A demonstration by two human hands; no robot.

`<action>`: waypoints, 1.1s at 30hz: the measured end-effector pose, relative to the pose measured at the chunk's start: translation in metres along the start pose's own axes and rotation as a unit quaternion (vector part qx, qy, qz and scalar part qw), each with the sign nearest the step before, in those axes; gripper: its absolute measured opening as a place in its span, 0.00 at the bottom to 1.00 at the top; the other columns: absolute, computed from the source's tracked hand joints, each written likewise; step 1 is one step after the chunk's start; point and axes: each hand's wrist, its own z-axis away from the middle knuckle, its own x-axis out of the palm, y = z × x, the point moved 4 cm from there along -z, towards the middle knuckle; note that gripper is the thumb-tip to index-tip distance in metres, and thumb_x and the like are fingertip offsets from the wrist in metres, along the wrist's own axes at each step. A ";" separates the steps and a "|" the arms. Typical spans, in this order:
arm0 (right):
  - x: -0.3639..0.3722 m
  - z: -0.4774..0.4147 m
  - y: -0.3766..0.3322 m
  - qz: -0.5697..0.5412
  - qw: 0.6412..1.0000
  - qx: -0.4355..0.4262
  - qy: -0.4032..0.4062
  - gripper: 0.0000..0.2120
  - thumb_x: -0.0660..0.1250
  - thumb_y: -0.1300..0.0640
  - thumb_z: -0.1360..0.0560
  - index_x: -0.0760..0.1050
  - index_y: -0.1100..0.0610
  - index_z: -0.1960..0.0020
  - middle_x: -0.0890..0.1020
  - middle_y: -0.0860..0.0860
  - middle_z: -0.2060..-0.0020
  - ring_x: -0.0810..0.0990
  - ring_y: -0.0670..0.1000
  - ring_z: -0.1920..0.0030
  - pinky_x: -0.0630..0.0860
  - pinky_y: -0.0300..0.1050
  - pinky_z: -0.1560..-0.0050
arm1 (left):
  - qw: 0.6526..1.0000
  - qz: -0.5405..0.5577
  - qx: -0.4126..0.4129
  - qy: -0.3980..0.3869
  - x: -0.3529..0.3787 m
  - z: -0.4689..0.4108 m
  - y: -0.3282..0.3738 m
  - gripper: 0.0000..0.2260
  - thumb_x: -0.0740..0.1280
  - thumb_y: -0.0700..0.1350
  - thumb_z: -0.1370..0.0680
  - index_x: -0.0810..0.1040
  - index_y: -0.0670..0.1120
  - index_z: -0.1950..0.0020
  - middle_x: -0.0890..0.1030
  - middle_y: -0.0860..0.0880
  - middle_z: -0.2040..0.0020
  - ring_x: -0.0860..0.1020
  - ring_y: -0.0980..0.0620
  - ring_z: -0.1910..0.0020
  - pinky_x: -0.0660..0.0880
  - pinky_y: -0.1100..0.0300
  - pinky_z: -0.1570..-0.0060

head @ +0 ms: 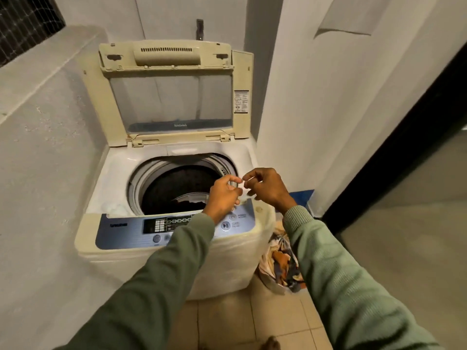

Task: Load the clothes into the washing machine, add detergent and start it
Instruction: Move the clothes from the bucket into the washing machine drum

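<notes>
- patterned clothes (281,258) are heaped just beside the washing machine (177,263).
- over its panel (121,231), a small white sachet (243,192), likely detergent, is pinched by fingers (230,178) of left hand (223,198) and right hand (269,189).
- it is judged light, flimsy, slippery; best gripped at its top edge.

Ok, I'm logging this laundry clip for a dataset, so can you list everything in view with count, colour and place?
cream top-loading washing machine: one, cream with a blue control panel, in the corner by the walls
hinged machine lid: one, cream frame with a clear window, standing open at the back
dark clothes: one load, dark, inside the drum
patterned cloth pile: one, orange, white and dark, on the floor right of the machine
blue object: one, blue, behind the machine's right side; too hidden to identify
small white sachet: one, white, pinched between both hands over the drum's right rim
left hand: one, pinching the sachet
right hand: one, pinching the sachet
</notes>
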 end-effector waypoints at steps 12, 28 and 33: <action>-0.130 0.044 0.104 -0.017 0.996 0.089 0.000 0.06 0.65 0.63 0.24 0.80 0.58 0.49 0.84 0.56 0.56 0.84 0.55 0.61 0.79 0.45 0.65 | 0.989 -0.126 0.027 -0.069 0.153 0.027 0.025 0.10 0.64 0.36 0.24 0.78 0.47 0.46 0.78 0.47 0.66 0.80 0.42 0.61 0.76 0.56 0.61; -0.155 0.055 0.240 0.012 0.973 0.228 -0.019 0.04 0.68 0.64 0.26 0.81 0.61 0.53 0.81 0.54 0.65 0.79 0.50 0.67 0.77 0.42 0.68 | 0.980 -0.154 -0.047 -0.118 0.236 0.011 -0.031 0.07 0.64 0.40 0.21 0.78 0.48 0.46 0.80 0.47 0.54 0.80 0.47 0.54 0.79 0.54 0.51; -0.134 0.048 0.285 0.064 0.966 0.248 -0.039 0.03 0.68 0.63 0.27 0.80 0.57 0.56 0.83 0.59 0.60 0.82 0.59 0.58 0.80 0.53 0.55 | 0.972 -0.152 -0.089 -0.154 0.252 -0.008 -0.069 0.09 0.62 0.34 0.22 0.79 0.43 0.47 0.79 0.44 0.49 0.79 0.45 0.52 0.75 0.57 0.52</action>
